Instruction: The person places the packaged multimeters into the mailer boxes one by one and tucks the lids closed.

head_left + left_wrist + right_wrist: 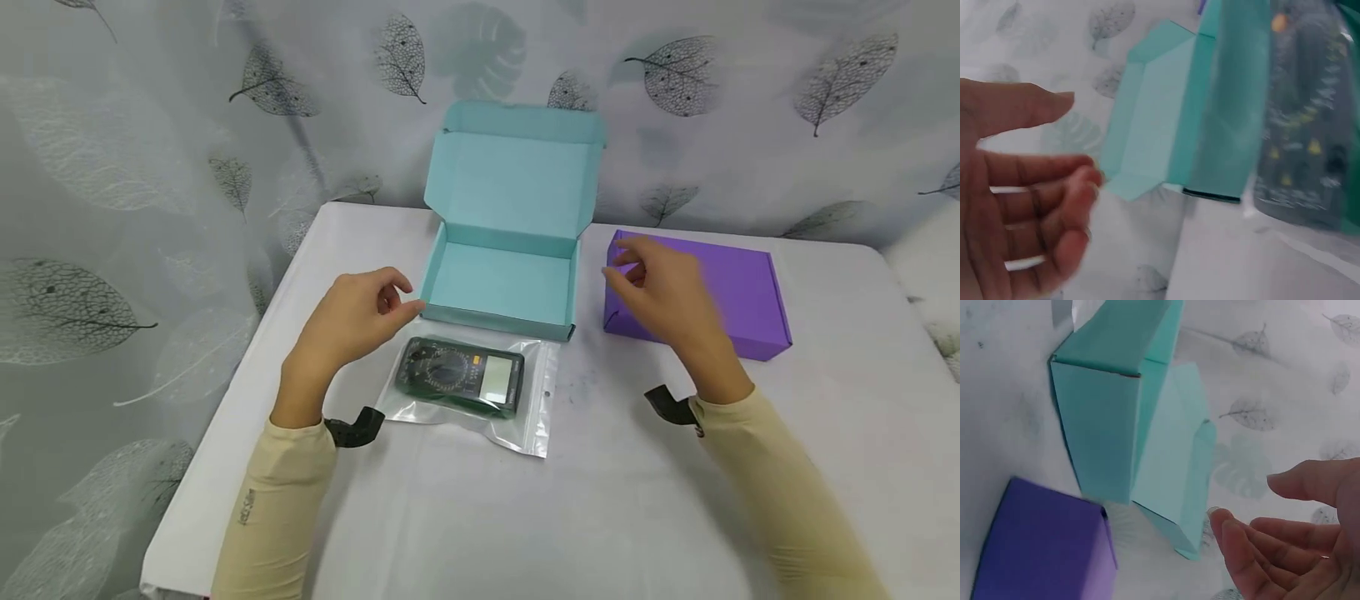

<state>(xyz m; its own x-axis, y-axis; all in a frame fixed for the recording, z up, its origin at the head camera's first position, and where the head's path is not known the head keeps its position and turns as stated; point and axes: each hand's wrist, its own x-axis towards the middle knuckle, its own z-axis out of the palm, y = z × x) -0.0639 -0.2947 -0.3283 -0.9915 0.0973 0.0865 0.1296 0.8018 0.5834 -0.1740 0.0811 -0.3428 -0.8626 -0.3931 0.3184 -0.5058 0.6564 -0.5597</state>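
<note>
My left hand [352, 321] hovers with loosely bent fingers beside the front left corner of a teal cardboard box [502, 279], holding nothing. The box stands with its lid raised, and its inside is bare. Just below that hand lies a digital multimeter [442, 375] in a clear zip bag [534, 417], its display toward the right. Over the left end of a closed purple box [738, 287] is my right hand [660, 287], fingers loosely bent and nothing between them. In the right wrist view, thumb and fingers of the right hand [1291, 531] stand apart.
A white cloth [480, 517] covers the table. Behind it and along the left hangs a leaf-patterned curtain [337, 67]. Dark camera mounts sit at both wrists, the left mount [356, 427] close to the bag's edge and the right mount [670, 406] in front of the purple box.
</note>
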